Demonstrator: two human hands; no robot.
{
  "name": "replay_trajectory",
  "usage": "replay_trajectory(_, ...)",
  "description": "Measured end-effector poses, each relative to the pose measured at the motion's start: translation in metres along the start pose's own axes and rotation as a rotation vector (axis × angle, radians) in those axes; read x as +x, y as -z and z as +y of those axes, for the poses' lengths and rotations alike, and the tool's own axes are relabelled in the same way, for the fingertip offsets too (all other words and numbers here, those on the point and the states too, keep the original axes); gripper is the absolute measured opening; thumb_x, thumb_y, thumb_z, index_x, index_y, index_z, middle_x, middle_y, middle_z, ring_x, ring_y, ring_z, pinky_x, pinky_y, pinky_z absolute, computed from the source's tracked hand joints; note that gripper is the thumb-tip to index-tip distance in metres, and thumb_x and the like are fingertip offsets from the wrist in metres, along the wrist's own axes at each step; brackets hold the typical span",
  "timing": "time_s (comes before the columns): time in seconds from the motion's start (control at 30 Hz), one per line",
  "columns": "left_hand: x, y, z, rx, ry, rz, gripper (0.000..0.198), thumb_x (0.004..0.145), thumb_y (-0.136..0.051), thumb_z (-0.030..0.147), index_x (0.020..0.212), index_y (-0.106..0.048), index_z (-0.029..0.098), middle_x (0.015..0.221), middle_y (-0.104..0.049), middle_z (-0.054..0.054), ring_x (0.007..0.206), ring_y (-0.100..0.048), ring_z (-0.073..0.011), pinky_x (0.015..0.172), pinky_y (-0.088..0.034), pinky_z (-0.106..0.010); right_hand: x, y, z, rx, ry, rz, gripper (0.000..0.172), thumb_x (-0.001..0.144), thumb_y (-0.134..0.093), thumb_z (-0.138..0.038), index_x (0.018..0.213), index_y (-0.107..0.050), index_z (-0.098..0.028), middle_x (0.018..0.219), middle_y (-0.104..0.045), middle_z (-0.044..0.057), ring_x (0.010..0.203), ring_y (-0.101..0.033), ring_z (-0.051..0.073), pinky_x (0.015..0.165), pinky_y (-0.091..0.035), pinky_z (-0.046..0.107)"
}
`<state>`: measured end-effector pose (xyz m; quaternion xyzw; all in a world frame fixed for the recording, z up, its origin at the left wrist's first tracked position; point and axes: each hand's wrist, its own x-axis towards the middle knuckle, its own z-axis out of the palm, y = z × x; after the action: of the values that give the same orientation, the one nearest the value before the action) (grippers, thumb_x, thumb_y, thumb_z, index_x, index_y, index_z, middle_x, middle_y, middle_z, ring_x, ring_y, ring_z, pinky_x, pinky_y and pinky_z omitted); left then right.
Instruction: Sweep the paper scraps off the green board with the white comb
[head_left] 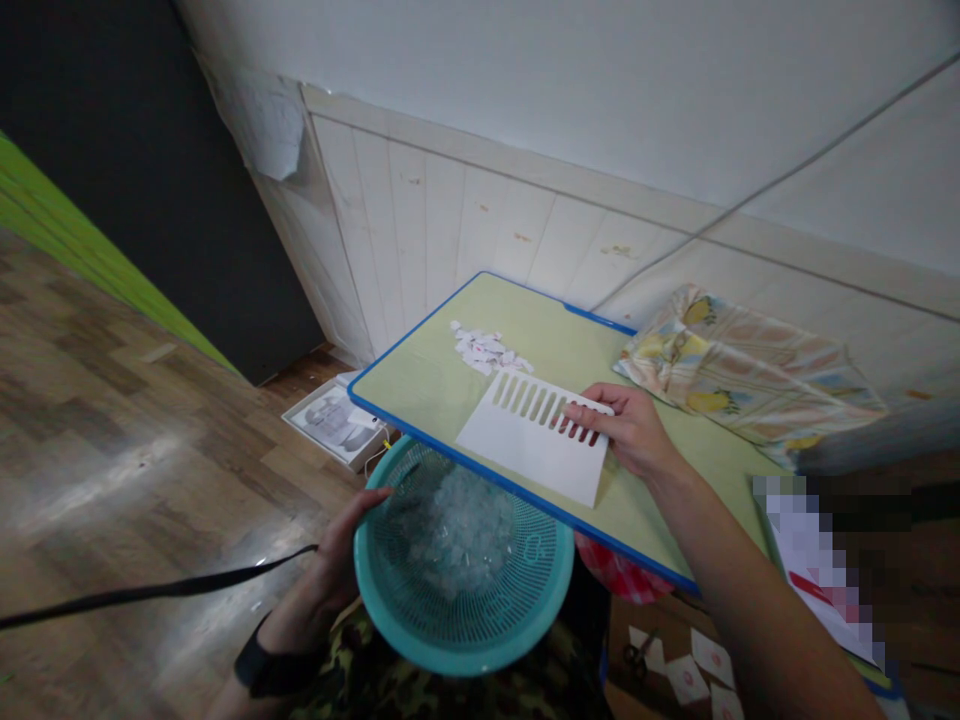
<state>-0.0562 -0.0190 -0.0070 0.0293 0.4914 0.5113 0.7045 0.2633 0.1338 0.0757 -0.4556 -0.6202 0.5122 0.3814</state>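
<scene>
My right hand [619, 425] pinches the right end of a flat white slotted card [532, 450], which lies over the near edge of the light green board [420, 365] with a blue rim. Beyond the card, small white paper pieces [487, 350] form a loose pile on the board. Below the board's edge sits a turquoise plastic basket [465, 660] holding many clear, translucent bits [469, 530]. My left hand [349, 540] grips the basket's left rim, its thumb over the edge.
A patterned cloth cover [750, 375] rests at the board's right rear, against the white wall. An open white box [334, 425] is on the wooden floor at left. Scissors [639, 650] and white cards [709, 655] lie lower right. A dark strap crosses the lower left.
</scene>
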Motion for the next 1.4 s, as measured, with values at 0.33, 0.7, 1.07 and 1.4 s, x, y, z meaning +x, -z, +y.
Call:
replay_trajectory(0.33,0.001,-0.007,0.004,-0.066,0.045,0.033,0.021,0.086,-0.062,0.013,0.097,-0.079,0.015,0.061,-0.08,-0.008,0.057,-0.076,-0.0284,0.058,-0.064,-0.036,0.021,0.04,0.005,-0.17,0.308,0.559,0.032,0.068,-0.085,-0.046,0.083,-0.078,-0.019,0.067,-0.074,0.003,0.055,-0.065,0.02,0.053,-0.051,0.032)
replay_trajectory(0.7,0.002,-0.005,0.003,-0.03,0.0,0.031,0.021,0.087,-0.062,0.013,0.073,-0.077,0.014,0.062,-0.08,-0.011,0.056,-0.076,-0.0271,0.058,-0.064,-0.035,0.031,0.012,0.005,-0.4,0.348,0.525,0.03,0.077,-0.076,-0.047,0.084,-0.079,-0.018,0.068,-0.075,0.004,0.057,-0.065,0.019,0.053,-0.048,0.03)
replay_trajectory(1.07,0.001,-0.007,0.006,-0.012,0.006,0.059,0.024,0.088,-0.062,0.014,0.069,-0.076,0.012,0.057,-0.077,-0.009,0.05,-0.072,-0.0216,0.053,-0.061,-0.03,0.038,-0.001,-0.012,-0.435,0.356,0.411,0.029,0.077,-0.075,-0.046,0.08,-0.079,-0.017,0.066,-0.075,0.004,0.054,-0.065,0.018,0.05,-0.047,0.027)
replay_trajectory(1.4,0.003,-0.005,0.007,-0.04,0.004,0.076,0.026,0.089,-0.061,0.013,0.067,-0.075,0.011,0.055,-0.076,-0.008,0.047,-0.07,-0.0191,0.051,-0.059,-0.027,0.047,-0.009,-0.02,-0.493,0.408,0.477,0.03,0.078,-0.073,-0.046,0.082,-0.08,-0.017,0.066,-0.075,0.004,0.055,-0.065,0.018,0.052,-0.047,0.028)
